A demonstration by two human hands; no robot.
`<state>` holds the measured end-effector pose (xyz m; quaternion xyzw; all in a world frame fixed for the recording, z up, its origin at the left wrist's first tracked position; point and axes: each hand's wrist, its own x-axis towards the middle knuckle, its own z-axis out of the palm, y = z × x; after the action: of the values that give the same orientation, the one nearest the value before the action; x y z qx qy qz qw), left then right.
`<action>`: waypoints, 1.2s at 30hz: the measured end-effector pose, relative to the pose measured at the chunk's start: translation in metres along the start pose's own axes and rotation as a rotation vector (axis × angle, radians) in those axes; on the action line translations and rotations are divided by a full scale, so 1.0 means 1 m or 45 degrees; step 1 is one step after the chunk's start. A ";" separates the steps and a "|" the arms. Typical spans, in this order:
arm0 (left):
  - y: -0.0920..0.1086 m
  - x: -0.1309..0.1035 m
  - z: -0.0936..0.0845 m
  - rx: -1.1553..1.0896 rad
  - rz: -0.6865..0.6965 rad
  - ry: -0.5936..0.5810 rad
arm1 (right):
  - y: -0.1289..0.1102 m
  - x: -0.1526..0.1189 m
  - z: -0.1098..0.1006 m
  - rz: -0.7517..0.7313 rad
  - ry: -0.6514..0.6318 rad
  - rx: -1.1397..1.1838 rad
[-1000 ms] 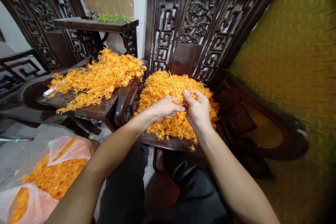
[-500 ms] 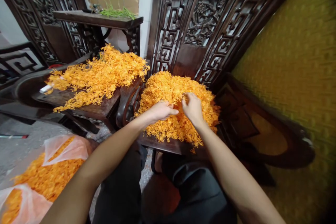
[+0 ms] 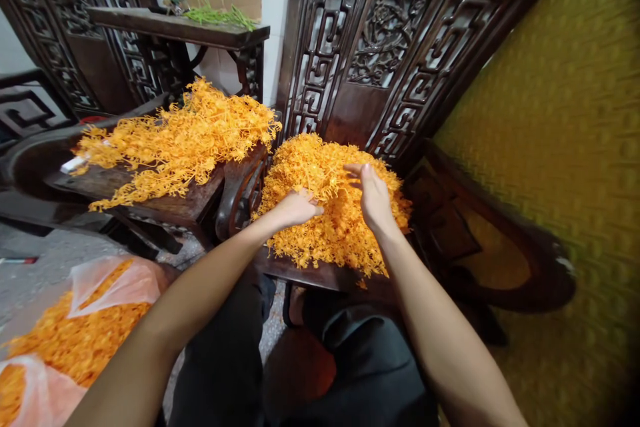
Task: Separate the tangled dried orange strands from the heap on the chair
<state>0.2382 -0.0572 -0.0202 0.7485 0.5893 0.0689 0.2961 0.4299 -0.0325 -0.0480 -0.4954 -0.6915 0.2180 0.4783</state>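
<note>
A big heap of orange, curly, flower-like strands [image 3: 325,240] covers the dark wooden chair seat [image 3: 305,275] in front of me. At the heap's left side, my left hand [image 3: 299,207] has its fingers curled in on some of the strands; its fingertips are partly hidden. My right hand [image 3: 376,197] is raised over the right part of the heap, fingers apart and pointing left, with nothing visible in them. A tangled bunch of strands bulges up between the two hands.
More long orange strands [image 3: 185,140] lie on a wooden side table [image 3: 190,200] to the left. A plastic bag [image 3: 120,280] of loose orange pieces stands on the floor at lower left. Green stems [image 3: 220,15] rest on a shelf behind. A woven yellow panel [image 3: 565,113] is at right.
My right hand has moved right and its fingers have spread. My left hand has drawn slightly left, so the gap between the hands is wider. The view has shifted a little.
</note>
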 end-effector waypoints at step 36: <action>-0.008 0.020 0.009 0.060 0.104 0.246 | 0.009 -0.012 -0.010 -0.248 0.076 -0.152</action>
<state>0.2410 -0.0412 -0.0369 0.7686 0.5854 0.1389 0.2172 0.4440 -0.0415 -0.0562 -0.4597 -0.7336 0.1142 0.4873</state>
